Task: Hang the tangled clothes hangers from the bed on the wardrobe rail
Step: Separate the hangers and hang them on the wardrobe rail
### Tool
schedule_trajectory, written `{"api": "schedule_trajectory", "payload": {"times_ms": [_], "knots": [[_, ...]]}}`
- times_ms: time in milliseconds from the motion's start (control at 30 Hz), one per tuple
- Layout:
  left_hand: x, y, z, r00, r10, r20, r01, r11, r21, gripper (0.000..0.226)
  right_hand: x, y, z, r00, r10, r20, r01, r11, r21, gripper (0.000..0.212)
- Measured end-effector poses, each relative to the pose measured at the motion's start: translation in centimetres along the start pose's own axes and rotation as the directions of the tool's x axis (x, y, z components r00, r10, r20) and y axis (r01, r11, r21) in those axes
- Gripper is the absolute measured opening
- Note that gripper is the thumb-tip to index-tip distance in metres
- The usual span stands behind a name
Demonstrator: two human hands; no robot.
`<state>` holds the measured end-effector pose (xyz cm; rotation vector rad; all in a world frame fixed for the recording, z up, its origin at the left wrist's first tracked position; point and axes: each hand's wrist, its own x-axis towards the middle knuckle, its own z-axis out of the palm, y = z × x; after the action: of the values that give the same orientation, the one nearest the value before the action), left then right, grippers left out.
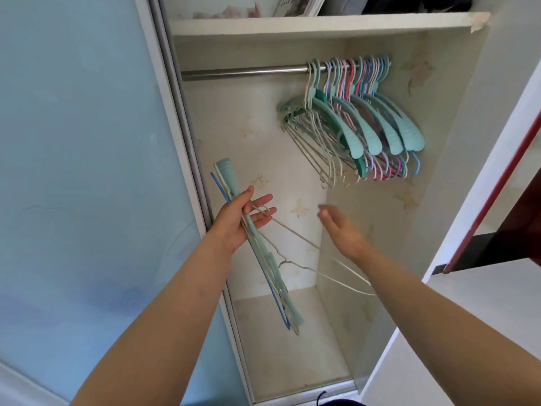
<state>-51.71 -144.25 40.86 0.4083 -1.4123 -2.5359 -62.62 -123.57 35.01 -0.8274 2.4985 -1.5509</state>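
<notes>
Open wardrobe bay, pale patterned lining, frosted blue sliding door (87, 142) at 9 o'clock, white shelf (322, 24) across the 12 o'clock edge with items on it too cropped to identify. The steel wardrobe rail (243, 72) runs beneath the shelf; its left portion is bare.

A dense row of hung hangers (360, 118), mostly teal with pink, purple and white wire ones among them, occupies the rail toward 1 o'clock, packed against the right wall.

The left hand (243, 221), at roughly 8 o'clock of centre, holds a bundle of tangled hangers (263, 259): a teal one, a blue one and thin white wire ones. The palm and thumb clasp the bundle while the fingers lie largely extended over it. The bundle runs from near 10 o'clock down toward 6 o'clock. One white wire hanger (336, 273) splays out of the bundle toward 4 o'clock, passing behind the right forearm.

The right hand (342, 227), near centre, is empty, fingers relaxed and slightly spread; its fingertips are blurred. It is apart from the bundle and well below the rail.

Assessment: the task is well advanced, with one handful outstanding. The step in hand appears to be separating the next hanger from the bundle. The next move calls for the right hand to take the splayed wire hanger, free its hook from the others without dragging them loose, then lift it onto the bare rail at 11 o'clock.
</notes>
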Motion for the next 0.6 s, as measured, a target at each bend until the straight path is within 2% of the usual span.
{"api": "schedule_trajectory", "payload": {"times_ms": [33, 67, 133, 200, 300, 367, 500, 600], "knots": [[0.1, 0.1, 0.1, 1.0, 0.004, -0.008, -0.004, 1.0, -0.015, 0.042, -1.2, 1.8, -0.1, 0.982, 0.081, 0.171, -0.056, 0.988, -0.145, 0.059], [0.2, 0.2, 0.1, 1.0, 0.004, -0.01, -0.005, 1.0, -0.026, 0.044, -2.0, 3.5, -0.3, 0.947, 0.184, 0.262, -0.104, 0.951, -0.29, 0.057], [0.7, 0.4, 0.1, 1.0, 0.005, 0.001, -0.005, 1.0, -0.029, 0.055, -2.9, 6.6, -1.1, 0.901, 0.319, 0.294, -0.149, 0.865, -0.48, 0.045], [1.1, 0.5, 0.0, 1.0, 0.013, 0.008, -0.013, 1.0, -0.014, 0.061, -4.0, 8.6, -2.1, 0.891, 0.374, 0.257, -0.185, 0.816, -0.547, 0.036], [1.8, -0.1, -0.1, 1.0, 0.007, -0.015, -0.006, 1.0, 0.013, 0.061, -5.2, 10.3, -3.5, 0.875, 0.425, 0.23, -0.241, 0.796, -0.555, 0.035], [2.2, -0.7, -0.2, 1.0, -0.003, -0.028, 0.004, 1.0, 0.018, 0.061, -5.7, 10.8, -3.7, 0.808, 0.5, 0.312, -0.294, 0.801, -0.522, 0.035], [3.2, -1.5, -0.4, 0.997, -0.04, -0.072, 0.046, 0.995, 0.085, 0.058, -6.4, 10.8, -4.0, 0.622, 0.671, 0.403, -0.553, 0.741, -0.381, 0.031], [3.6, -2.3, -0.9, 0.99, -0.052, -0.128, 0.081, 0.97, 0.231, 0.05, -6.7, 11.3, -5.8, 0.601, 0.696, 0.392, -0.628, 0.715, -0.307, 0.045]]}}
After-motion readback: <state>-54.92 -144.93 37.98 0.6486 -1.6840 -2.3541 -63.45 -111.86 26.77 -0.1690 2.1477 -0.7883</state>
